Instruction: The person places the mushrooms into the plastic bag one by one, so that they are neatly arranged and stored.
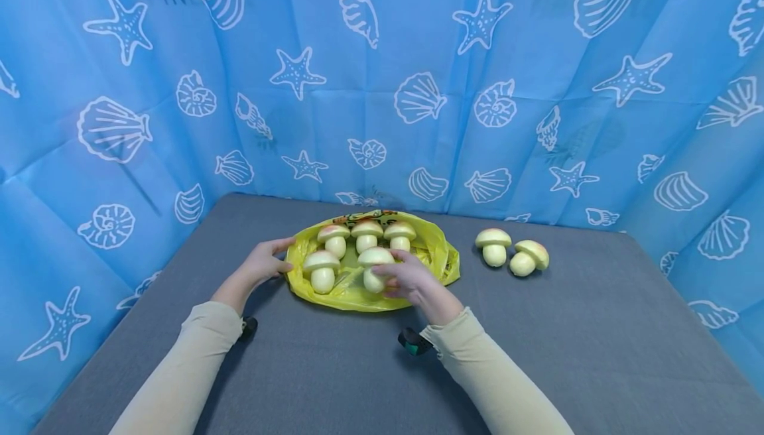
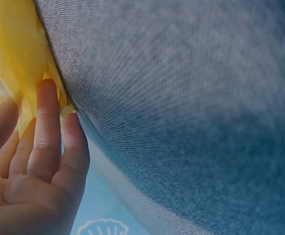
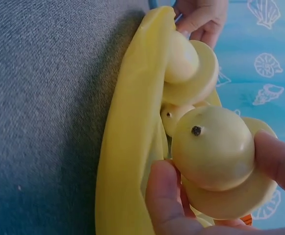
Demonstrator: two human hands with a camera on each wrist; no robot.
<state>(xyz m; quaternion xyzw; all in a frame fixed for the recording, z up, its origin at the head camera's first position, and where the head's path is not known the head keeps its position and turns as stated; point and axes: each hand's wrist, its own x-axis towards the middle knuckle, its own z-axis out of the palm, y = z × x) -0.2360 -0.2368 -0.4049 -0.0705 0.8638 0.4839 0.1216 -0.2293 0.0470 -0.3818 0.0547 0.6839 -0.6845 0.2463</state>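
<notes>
A yellow plastic bag (image 1: 352, 299) lies open on the table with several pale toy mushrooms in it, three along the back and one (image 1: 322, 272) at the front left. At the bag's left end, my left hand (image 1: 266, 264) holds the gathered plastic between thumb and fingers (image 2: 47, 125). My right hand (image 1: 414, 280) reaches over the bag's right part and grips a toy mushroom (image 1: 373, 259) with a rounded cap. In the right wrist view that mushroom (image 3: 213, 147) shows a dark spot on its stem end, with thumb and fingers around its sides.
Two more toy mushrooms, one upright (image 1: 493, 247) and one tilted (image 1: 529, 258), sit on the grey table (image 1: 597, 329) right of the bag. A blue curtain (image 1: 382, 90) with white shell and starfish prints surrounds the table's back and sides.
</notes>
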